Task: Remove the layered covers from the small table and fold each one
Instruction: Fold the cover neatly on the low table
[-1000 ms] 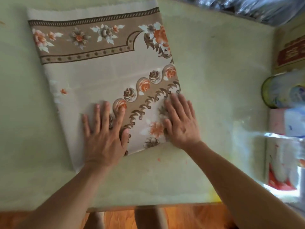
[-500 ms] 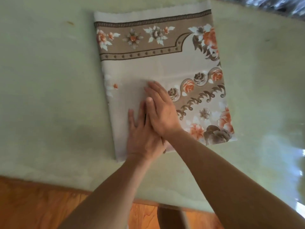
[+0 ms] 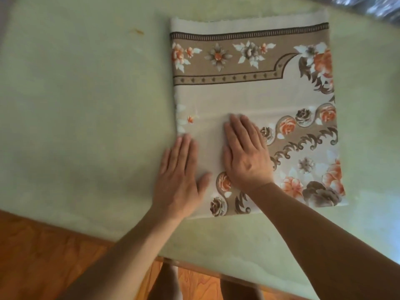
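Note:
A folded cover (image 3: 255,100), cream with a brown floral border and orange roses, lies flat on the small table (image 3: 86,105), which is under a pale green cover. My left hand (image 3: 179,176) rests palm down on the folded cover's near left edge, fingers together. My right hand (image 3: 246,154) lies flat on the cloth just to the right of it, fingers pointing away from me. The two hands are side by side and apart. Neither hand grips the cloth.
The table's near edge (image 3: 194,263) runs diagonally across the bottom, with orange-brown wooden floor (image 3: 43,256) below it. My legs show under the edge. Something shiny and silvery (image 3: 368,5) sits at the far right corner.
The hands, spread apart a second ago, came together overlapping on the cloth, then separated. My left hand has slid to the cover's left edge. The view has shifted left.

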Motion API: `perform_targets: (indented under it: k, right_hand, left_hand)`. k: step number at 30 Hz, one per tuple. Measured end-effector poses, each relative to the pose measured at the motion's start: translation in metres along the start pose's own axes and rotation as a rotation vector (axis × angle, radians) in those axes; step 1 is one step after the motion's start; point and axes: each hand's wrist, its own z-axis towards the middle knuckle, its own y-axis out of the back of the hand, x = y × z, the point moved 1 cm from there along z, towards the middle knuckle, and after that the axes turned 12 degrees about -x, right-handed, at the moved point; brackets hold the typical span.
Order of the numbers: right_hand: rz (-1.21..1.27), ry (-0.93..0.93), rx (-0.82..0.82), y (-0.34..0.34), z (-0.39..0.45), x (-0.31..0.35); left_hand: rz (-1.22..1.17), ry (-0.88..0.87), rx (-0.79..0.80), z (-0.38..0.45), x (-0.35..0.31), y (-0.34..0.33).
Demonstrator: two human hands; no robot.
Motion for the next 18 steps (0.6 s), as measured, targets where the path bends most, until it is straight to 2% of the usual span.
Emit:
perform_targets:
  k: [5,12,15,18]
  right_hand:
    - [-0.001,-0.012,0.009,0.001,0.001,0.0]
    - [-0.009,-0.021,0.026,0.0,0.003,-0.001]
    - [-0.004,-0.027,0.026,0.0,0.005,0.0]
    - [0.005,-0.044,0.028,0.001,0.005,0.0]
  left_hand:
    - [0.03,0.027,-0.1,0.119,0.038,-0.004]
    - [0.066,0.12,-0.044,0.274,0.079,-0.001]
    - [0.15,0.151,-0.042,0.3,0.087,0.001]
    - [0.138,0.146,-0.162,0.28,0.067,0.014]
